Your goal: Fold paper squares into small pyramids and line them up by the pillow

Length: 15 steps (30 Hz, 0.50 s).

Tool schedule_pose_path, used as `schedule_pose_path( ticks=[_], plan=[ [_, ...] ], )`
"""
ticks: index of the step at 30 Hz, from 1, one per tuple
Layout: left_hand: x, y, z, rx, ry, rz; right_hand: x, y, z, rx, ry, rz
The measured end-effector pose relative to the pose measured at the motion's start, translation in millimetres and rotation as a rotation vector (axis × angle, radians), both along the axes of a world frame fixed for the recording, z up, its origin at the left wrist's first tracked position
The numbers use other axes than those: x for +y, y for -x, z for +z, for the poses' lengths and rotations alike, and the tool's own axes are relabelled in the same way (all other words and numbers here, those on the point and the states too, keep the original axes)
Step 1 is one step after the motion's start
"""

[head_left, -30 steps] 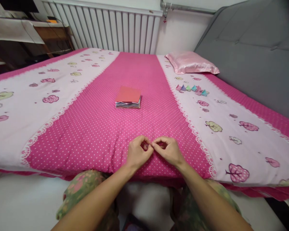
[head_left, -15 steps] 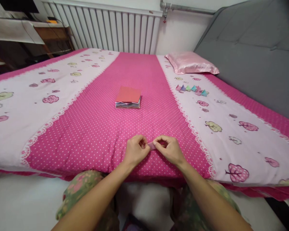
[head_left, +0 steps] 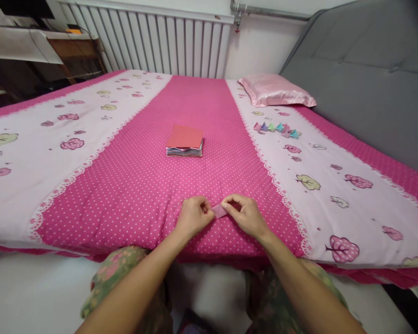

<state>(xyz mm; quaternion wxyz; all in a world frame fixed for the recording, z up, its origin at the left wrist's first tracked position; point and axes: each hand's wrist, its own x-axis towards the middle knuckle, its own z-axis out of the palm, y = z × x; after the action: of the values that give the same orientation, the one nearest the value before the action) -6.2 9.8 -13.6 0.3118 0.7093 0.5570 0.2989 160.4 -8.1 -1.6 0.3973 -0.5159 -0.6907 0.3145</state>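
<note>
The left hand (head_left: 194,216) and right hand (head_left: 245,215) both pinch a small pink paper (head_left: 218,211), maybe folded, on the bed (head_left: 142,185); a paper stack (head_left: 185,140) sits farther back.

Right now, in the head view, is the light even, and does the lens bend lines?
Head view: light soft and even, a mild sheen on the pillow; the wide lens bows the near edge of the bedspread; the pink paper between left hand and right hand is small, its folds unreadable.
</note>
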Motion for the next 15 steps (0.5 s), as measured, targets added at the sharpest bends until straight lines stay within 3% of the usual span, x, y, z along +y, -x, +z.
schedule_pose_path(
  ticks=[15],
  plan=[
    [-0.2,3.2,3.2,-0.016,0.028,0.017,-2.4,3.2,3.3,-0.054,-0.036,0.006]
  ],
)
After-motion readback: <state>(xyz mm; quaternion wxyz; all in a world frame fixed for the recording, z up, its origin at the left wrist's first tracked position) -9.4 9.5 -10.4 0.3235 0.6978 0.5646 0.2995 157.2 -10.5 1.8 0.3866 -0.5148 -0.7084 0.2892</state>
